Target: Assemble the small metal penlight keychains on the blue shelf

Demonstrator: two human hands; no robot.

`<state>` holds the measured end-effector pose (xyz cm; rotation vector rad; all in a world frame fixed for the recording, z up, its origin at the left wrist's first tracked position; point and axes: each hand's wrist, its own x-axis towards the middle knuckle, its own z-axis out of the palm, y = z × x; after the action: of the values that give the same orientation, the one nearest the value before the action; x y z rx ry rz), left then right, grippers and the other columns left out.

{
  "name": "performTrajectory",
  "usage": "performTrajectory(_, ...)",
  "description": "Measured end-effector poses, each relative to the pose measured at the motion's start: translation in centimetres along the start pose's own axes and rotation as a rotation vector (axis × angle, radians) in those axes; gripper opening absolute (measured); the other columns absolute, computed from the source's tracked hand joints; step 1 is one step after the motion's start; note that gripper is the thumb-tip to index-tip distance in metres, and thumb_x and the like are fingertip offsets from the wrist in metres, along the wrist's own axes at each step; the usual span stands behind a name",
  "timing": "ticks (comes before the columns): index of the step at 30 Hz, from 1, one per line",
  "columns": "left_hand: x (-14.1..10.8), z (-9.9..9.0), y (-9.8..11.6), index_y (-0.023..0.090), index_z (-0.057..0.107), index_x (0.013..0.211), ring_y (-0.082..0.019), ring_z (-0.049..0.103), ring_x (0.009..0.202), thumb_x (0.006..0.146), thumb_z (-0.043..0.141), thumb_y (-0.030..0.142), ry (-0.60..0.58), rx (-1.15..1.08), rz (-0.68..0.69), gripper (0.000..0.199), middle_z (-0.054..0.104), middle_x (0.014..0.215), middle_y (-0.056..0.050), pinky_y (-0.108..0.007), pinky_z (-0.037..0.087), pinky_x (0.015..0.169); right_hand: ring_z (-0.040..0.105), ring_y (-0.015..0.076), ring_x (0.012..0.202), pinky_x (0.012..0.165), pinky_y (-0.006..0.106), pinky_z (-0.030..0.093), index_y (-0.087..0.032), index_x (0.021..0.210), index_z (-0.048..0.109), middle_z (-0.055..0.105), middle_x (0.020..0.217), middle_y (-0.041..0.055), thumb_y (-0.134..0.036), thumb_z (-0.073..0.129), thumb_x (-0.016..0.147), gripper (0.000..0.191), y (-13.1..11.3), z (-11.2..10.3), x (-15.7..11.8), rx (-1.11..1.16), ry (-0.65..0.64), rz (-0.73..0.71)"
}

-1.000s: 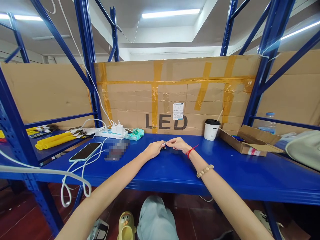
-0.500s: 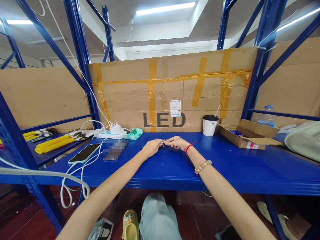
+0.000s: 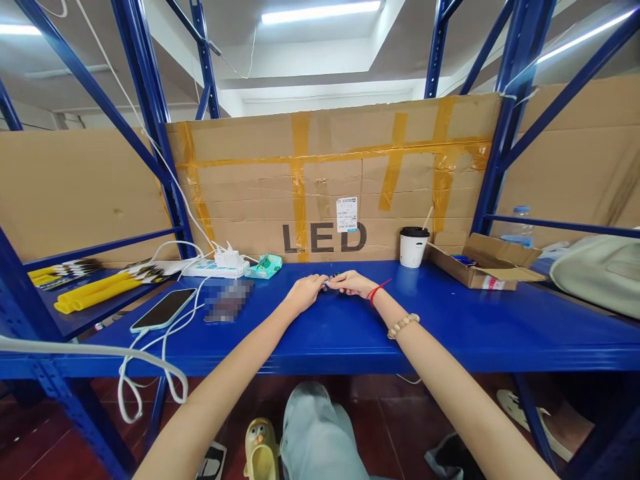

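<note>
Over the middle of the blue table (image 3: pixel 350 333), my left hand (image 3: pixel 306 293) and my right hand (image 3: pixel 353 283) meet, fingertips nearly touching. Both hands have their fingers pinched together on something small with dark and shiny parts (image 3: pixel 327 281). It is mostly hidden by the fingers and too small to make out. A red string and a beaded bracelet (image 3: pixel 403 325) circle my right wrist and forearm.
On the left are a phone (image 3: pixel 164 311), white cables, a power strip (image 3: pixel 215 268), a green packet (image 3: pixel 265 267) and yellow-handled brushes (image 3: pixel 95 291). A lidded paper cup (image 3: pixel 413 248) and an open cardboard box (image 3: pixel 480 263) stand at the right. Cardboard (image 3: pixel 240 193) walls the back.
The view has shifted slightly, so the background sits a little further left. Both hands stay together in nearly the same place, with fingers slightly changed around the small thing.
</note>
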<state>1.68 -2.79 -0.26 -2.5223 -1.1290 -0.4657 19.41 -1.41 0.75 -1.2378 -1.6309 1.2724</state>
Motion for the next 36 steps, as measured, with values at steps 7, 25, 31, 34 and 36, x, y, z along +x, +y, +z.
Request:
performTrajectory(7, -0.2, -0.2, 0.1, 0.017, 0.048, 0.114, -0.02, 0.057, 0.093, 0.092, 0.03, 0.015, -0.007, 0.018, -0.047, 0.03, 0.059, 0.098, -0.007, -0.03, 0.044, 0.081, 0.043, 0.0023, 0.049, 0.038, 0.013, 0.026, -0.012, 0.075, 0.07, 0.06, 0.065, 0.0011, -0.036, 0.082, 0.048, 0.037, 0.3, 0.3, 0.0, -0.078, 0.013, -0.12)
performTrajectory(25, -1.1, -0.3, -1.1, 0.02, 0.053, 0.099, -0.016, 0.056, 0.095, 0.092, 0.032, 0.022, -0.019, -0.44, -0.051, 0.022, 0.061, 0.101, -0.003, -0.026, 0.043, 0.08, 0.051, 0.0078, 0.045, 0.046, 0.022, 0.042, -0.016, 0.068, 0.068, 0.06, 0.074, 0.003, -0.056, 0.064, 0.068, 0.04, 0.1, -0.1, 0.2, -0.567, 0.082, -0.679)
performTrajectory(31, -1.7, 0.1, -0.9, 0.02, 0.053, 0.096, -0.018, 0.058, 0.091, 0.092, 0.033, 0.024, -0.053, -0.453, -0.017, 0.021, 0.062, 0.101, -0.004, -0.028, 0.044, 0.077, 0.049, 0.0076, 0.048, 0.048, 0.021, 0.04, -0.018, 0.066, 0.069, 0.059, 0.069, 0.0026, -0.051, 0.065, 0.071, 0.034, -0.2, -0.3, -0.2, -0.631, -0.005, -0.733)
performTrajectory(34, -1.8, -0.2, -0.8, 0.019, 0.052, 0.092, -0.017, 0.058, 0.088, 0.092, 0.033, 0.024, -0.047, -0.472, 0.002, 0.019, 0.062, 0.096, -0.003, -0.026, 0.043, 0.075, 0.05, 0.0086, 0.051, 0.048, 0.02, 0.038, -0.019, 0.064, 0.069, 0.058, 0.065, 0.0022, -0.05, 0.065, 0.072, 0.032, -0.7, -0.3, -0.4, -0.642, -0.002, -0.775)
performTrajectory(36, -1.9, -0.6, -0.7, 0.019, 0.05, 0.091, -0.017, 0.057, 0.087, 0.092, 0.032, 0.022, -0.036, -0.497, 0.007, 0.019, 0.061, 0.094, -0.003, -0.026, 0.042, 0.074, 0.049, 0.0081, 0.05, 0.049, 0.02, 0.038, -0.018, 0.064, 0.07, 0.058, 0.064, 0.0017, -0.049, 0.066, 0.071, 0.032, -0.9, -0.1, -0.6, -0.615, 0.022, -0.771)
